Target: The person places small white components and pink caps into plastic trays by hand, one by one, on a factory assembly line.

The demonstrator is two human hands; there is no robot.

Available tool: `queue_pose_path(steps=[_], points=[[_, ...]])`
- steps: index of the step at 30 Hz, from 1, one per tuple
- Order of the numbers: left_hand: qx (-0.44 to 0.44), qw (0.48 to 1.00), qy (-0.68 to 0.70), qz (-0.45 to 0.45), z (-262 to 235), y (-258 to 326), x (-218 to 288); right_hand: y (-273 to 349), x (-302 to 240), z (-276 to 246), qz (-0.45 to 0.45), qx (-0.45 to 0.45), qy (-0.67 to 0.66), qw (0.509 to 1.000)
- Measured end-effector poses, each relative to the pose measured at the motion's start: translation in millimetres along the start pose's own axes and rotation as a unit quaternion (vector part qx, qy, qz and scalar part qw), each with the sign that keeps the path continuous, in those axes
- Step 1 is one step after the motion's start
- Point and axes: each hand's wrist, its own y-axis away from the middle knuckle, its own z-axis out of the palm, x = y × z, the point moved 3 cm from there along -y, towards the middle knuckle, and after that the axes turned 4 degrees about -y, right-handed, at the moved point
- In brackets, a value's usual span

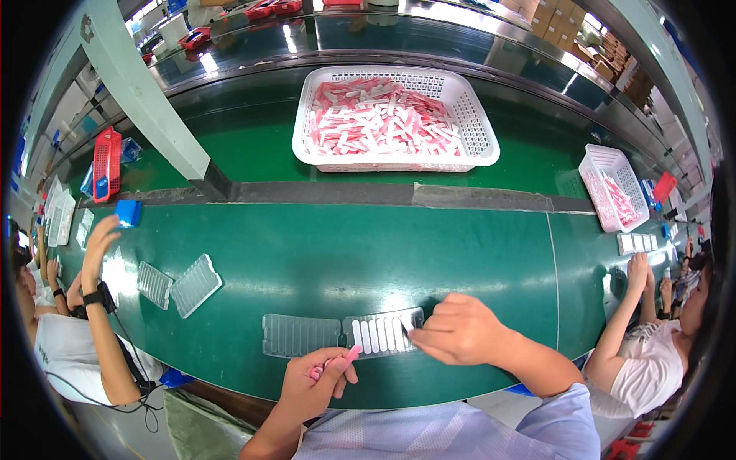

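A clear plastic clamshell tray (pixel 301 336) lies unfolded on the green table in front of me. Several white strips (pixel 373 335) sit side by side in the slots of its right half, while the left half shows bare slots. My left hand (pixel 313 382) is closed round small pink pieces (pixel 352 354), just below the tray's near edge. At the right end of the filled half, my right hand (pixel 462 330) is closed in a pinch. A small dark tip shows at its fingers; what it grips is mostly hidden.
A large white basket (pixel 307 146) of pink and white pieces stands beyond a dark ledge (pixel 322 193). Two more clear trays (pixel 197 285) lie to the left. A smaller white basket (pixel 606 207) stands right. Co-workers sit on both sides; one raised hand (pixel 100 239) is at left.
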Motion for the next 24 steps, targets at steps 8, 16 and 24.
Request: queue_pose_path(steps=[8,16,24], points=[[-0.008,0.999,0.033,-0.011,4.2,-2.5,1.4,6.7,9.1,13.0,0.206,0.052,-0.247,0.946],[-0.011,0.999,0.033,-0.016,10.1,-5.3,1.6,-19.8,28.5,9.7,0.275,-0.153,-0.225,0.922],[-0.012,0.998,0.034,-0.043,10.1,-1.9,4.0,-27.4,29.8,12.4,0.254,-0.176,-0.185,0.933]])
